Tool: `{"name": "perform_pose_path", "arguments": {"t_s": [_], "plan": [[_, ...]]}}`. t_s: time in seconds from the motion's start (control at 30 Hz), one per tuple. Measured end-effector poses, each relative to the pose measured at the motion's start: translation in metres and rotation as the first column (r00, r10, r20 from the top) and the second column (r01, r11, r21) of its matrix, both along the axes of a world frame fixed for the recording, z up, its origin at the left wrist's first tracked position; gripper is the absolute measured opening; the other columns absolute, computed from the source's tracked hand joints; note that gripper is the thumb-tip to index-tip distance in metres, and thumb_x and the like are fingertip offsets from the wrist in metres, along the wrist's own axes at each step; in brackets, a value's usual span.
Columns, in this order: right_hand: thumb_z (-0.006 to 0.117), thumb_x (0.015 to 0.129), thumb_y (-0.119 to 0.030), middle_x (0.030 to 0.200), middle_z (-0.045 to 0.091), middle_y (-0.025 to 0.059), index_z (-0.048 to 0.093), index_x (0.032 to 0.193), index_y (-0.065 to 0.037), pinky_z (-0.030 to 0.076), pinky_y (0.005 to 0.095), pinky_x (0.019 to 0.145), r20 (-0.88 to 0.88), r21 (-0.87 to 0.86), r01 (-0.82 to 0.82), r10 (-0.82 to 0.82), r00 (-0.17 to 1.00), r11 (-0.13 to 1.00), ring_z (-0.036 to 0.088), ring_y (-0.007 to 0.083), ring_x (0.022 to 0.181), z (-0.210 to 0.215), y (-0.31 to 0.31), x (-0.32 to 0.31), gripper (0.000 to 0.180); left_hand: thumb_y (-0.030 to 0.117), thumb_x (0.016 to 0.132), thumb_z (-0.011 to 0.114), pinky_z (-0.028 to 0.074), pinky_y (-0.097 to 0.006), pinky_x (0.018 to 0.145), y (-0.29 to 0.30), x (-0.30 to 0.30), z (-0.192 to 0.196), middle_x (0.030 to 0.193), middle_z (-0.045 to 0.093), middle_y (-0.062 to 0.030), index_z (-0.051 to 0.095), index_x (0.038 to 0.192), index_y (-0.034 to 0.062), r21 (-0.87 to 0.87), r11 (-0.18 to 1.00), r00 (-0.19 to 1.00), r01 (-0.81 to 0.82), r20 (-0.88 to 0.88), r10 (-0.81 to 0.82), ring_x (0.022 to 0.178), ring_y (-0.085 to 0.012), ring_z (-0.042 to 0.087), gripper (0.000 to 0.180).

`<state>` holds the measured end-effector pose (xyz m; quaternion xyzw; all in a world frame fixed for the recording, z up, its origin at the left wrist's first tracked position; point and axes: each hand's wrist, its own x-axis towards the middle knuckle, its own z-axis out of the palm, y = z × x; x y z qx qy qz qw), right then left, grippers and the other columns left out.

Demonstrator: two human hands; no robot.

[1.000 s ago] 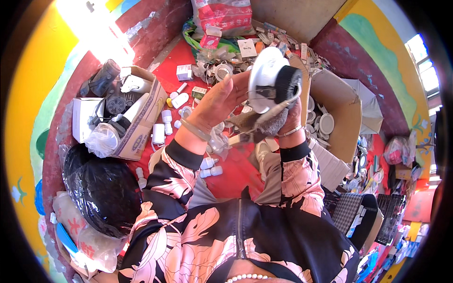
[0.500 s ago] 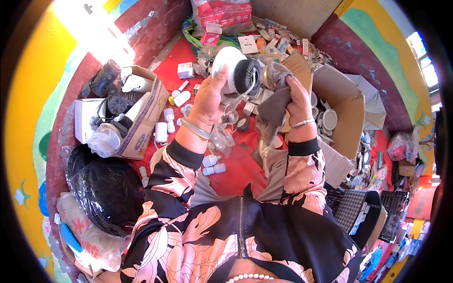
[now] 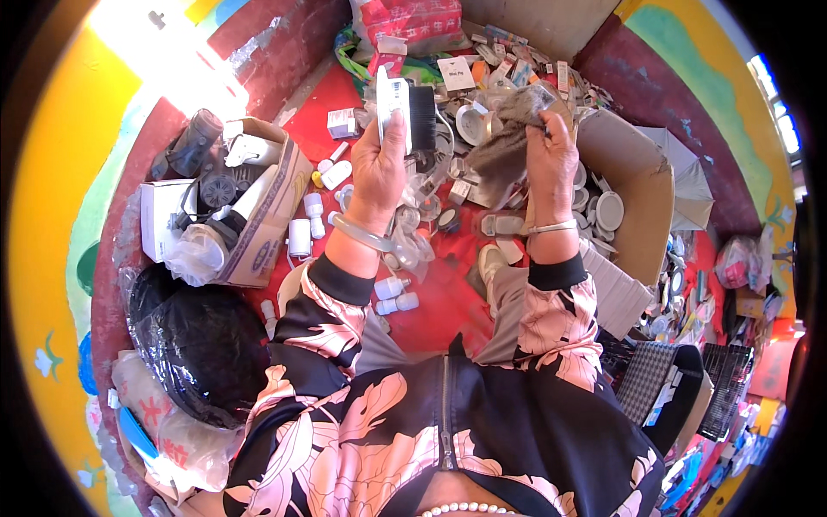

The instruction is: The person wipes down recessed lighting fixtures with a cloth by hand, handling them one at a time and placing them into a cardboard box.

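Observation:
My left hand (image 3: 381,168) is closed round a white, round lamp, a downlight (image 3: 398,102) by its look, with a black finned body; a white cable hangs from it. The lamp is held edge-on, its black fins facing right. To the right, my right hand (image 3: 553,168) pinches a grey-brown cloth (image 3: 506,151), which hangs down to the left, apart from the lamp. Beneath my hands lie a clear plastic bag (image 3: 412,244) and several small round fittings. White lamp pieces (image 3: 396,297) rest on the red sheet near my knees.
At left stands a carton (image 3: 267,198) full of lamps and parts, with a black plastic bag (image 3: 194,345) nearer me. A large open carton (image 3: 633,202) at right holds white discs (image 3: 609,211). Small boxes (image 3: 521,73) are heaped at the back beside a red-and-white sack (image 3: 413,30).
The lamp has turned from showing its white face to edge-on and shifted slightly left. My right hand has drawn the cloth up and away from it to the right.

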<state>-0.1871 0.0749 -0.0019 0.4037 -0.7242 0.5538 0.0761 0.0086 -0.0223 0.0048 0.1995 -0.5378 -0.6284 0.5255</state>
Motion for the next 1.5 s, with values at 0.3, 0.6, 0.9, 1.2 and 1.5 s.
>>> {"name": "perform_pose_path", "arguments": {"t_s": [0.3, 0.6, 0.9, 1.2, 1.5], "plan": [[0.052, 0.088, -0.009, 0.096, 0.061, 0.0077, 0.051, 0.112, 0.001, 0.049, 0.0266, 0.069, 0.821, -0.438, -0.219, 0.487, 0.299, 0.872, 0.059, 0.015, 0.082, 0.012, 0.001, 0.015, 0.027, 0.025, 0.094, 0.05, 0.041, -0.018, 0.066, 0.005, -0.002, -0.001, 0.086, 0.058, 0.0045, 0.059, 0.108, 0.0008, -0.036, 0.999, 0.994, 0.026, 0.106, -0.022, 0.075, -0.0014, 0.048, 0.03], [0.049, 0.089, -0.005, 0.103, 0.059, 0.0071, 0.046, 0.123, 0.005, 0.049, 0.0244, 0.075, 0.806, -0.434, -0.599, 0.587, 0.076, 0.673, 0.059, 0.0115, 0.086, 0.016, -0.002, 0.046, 0.036, 0.012, 0.091, 0.05, 0.046, -0.031, 0.084, 0.011, -0.009, -0.009, 0.115, 0.057, -0.0189, 0.055, 0.114, -0.0017, -0.607, 0.795, 0.936, -0.02, 0.268, 0.228, 0.101, -0.0287, 0.059, 0.027], [0.054, 0.088, -0.009, 0.085, 0.061, -0.0005, 0.06, 0.103, 0.004, 0.044, 0.0192, 0.068, 0.733, -0.089, -0.677, 0.508, 0.452, 0.73, 0.054, 0.0053, 0.075, 0.02, 0.0, 0.033, 0.021, 0.019, 0.094, 0.047, 0.047, -0.026, 0.074, 0.016, -0.009, -0.013, 0.093, 0.065, -0.0109, 0.056, 0.112, -0.0018, -0.342, 0.937, 0.98, 0.071, 0.199, -0.002, 0.083, -0.0134, 0.06, 0.029], [0.046, 0.088, -0.022, 0.076, 0.056, 0.0251, 0.049, 0.083, -0.002, 0.041, 0.0487, 0.065, 0.025, 0.329, -0.304, 0.314, 0.949, 0.894, 0.052, 0.0452, 0.079, 0.011, -0.014, 0.056, 0.02, 0.025, 0.096, 0.045, 0.041, -0.02, 0.063, 0.026, -0.014, -0.014, 0.08, 0.057, 0.0036, 0.059, 0.1, -0.0002, -0.181, 0.981, 0.993, -0.07, 0.076, 0.085, 0.071, -0.0041, 0.049, 0.029], [0.046, 0.093, -0.02, 0.092, 0.06, 0.0058, 0.055, 0.106, 0.002, 0.041, 0.0261, 0.08, 0.497, 0.109, -0.603, 0.482, 0.721, 0.79, 0.052, 0.0118, 0.087, 0.013, -0.01, 0.067, 0.026, 0.032, 0.094, 0.048, 0.03, -0.018, 0.055, 0.014, -0.013, -0.014, 0.073, 0.047, 0.0086, 0.06, 0.092, 0.0022, 0.171, 0.981, 0.99, -0.095, -0.083, 0.111, 0.064, -0.0008, 0.037, 0.032]]}}
